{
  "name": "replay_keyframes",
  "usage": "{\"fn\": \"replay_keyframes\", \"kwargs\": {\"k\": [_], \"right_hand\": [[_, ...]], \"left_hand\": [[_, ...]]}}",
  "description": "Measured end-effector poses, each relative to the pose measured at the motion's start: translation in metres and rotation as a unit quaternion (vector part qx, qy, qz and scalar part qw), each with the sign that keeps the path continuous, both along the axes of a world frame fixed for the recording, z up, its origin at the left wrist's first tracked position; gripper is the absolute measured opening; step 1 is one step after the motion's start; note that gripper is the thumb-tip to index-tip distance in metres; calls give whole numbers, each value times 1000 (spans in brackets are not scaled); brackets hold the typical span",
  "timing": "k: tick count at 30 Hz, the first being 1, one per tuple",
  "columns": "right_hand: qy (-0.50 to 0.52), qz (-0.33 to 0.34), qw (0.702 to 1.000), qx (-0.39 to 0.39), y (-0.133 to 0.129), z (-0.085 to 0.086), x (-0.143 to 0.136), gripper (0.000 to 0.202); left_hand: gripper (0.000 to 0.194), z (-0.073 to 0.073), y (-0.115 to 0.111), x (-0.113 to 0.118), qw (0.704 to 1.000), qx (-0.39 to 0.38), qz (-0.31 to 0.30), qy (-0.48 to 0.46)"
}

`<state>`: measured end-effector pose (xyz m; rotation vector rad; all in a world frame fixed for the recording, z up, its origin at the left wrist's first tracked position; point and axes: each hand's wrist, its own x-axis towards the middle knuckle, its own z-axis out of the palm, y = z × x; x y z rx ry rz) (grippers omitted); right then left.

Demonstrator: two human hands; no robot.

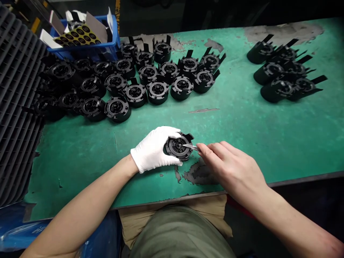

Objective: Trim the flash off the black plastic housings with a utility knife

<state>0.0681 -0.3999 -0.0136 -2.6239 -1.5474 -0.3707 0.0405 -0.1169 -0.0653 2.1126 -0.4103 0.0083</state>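
Note:
My left hand (154, 148), in a white glove, is wrapped round the left side of a round black plastic housing (176, 152) on the green table near its front edge. Rings, small posts and a raised tab show on the part's upper face. Bare, my right hand (228, 163) comes in from the right, its fingers closed on a slim metal craft knife (191, 146). The pointed blade reaches over the middle of the housing; whether it touches the plastic I cannot tell. Most of the knife's handle is hidden inside my fingers.
Many similar black housings (158, 91) stand in rows at the back left. A smaller group of housings (271, 73) is at the back right. Behind the left rows sits a blue bin (114, 43) with cardboard and a sticker sheet (77, 37). Stacked grey trays (20, 89) border the left.

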Motion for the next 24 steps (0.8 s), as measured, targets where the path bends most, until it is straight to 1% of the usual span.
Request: {"fn": "replay_keyframes", "kwargs": {"k": [5,9,14,19,24], "right_hand": [[-14,-8,999,-31,6,12,-5,37],[-20,-6,999,-37,7,15,-6,37],[-10,-40,998,-36,8,9,-16,33],[-15,-74,997,-10,13,3,-29,29],[-7,-95,995,11,16,-3,-37,30]], "left_hand": [[74,1,0,0,1000,16,-5,-4],[71,2,0,0,1000,5,-7,-11],[69,1,-1,1,1000,7,-5,-7],[64,3,-2,1,1000,-4,-2,-12],[67,0,-2,0,1000,-2,14,2]]}}
